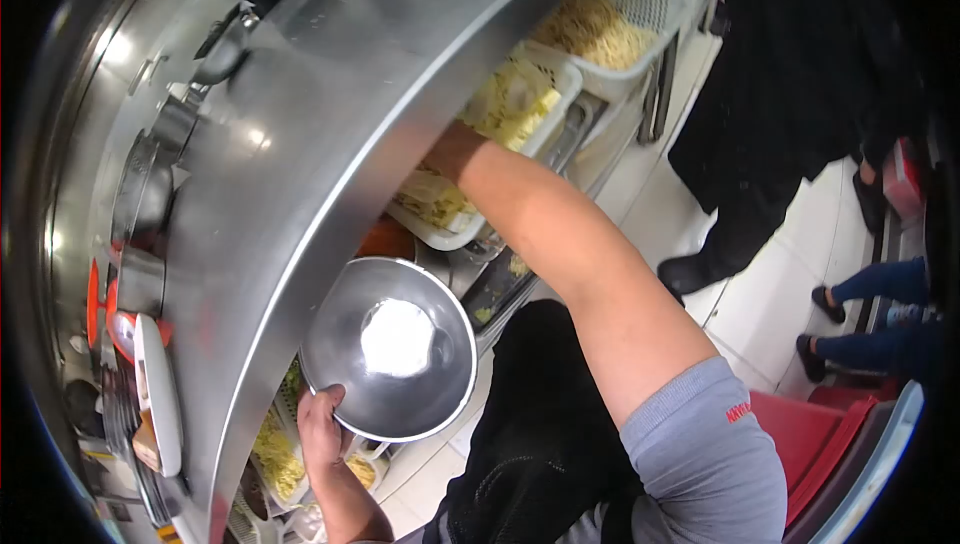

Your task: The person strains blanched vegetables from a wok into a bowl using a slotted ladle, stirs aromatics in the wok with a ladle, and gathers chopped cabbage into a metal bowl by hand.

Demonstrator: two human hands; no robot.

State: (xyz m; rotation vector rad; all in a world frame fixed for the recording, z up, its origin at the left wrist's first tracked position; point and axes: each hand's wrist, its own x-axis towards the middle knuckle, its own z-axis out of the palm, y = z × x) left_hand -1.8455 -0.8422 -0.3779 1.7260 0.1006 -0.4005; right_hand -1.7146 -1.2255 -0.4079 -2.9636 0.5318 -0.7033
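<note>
My left hand (322, 428) grips the rim of a shiny metal mixing bowl (425, 384), thumb on the inner side. The bowl is tilted toward me and nothing shows in it. My right arm stretches forward under the steel shelf, and my right hand (458, 151) is mostly hidden by the shelf's edge. It is over a white plastic basket (560, 94) of pale yellow, shredded-looking food. Its fingers do not show. Another white basket (455, 236) with similar shreds stands just below that hand.
A steel shelf (330, 94) overhangs the baskets. Beyond lies a white basket (660, 39) of noodle-like strands. More yellow shreds (280, 454) sit at lower left. Pots (140, 279) and a white plate (155, 394) stand left. A person in black (770, 94) and a red bin (820, 444) are right.
</note>
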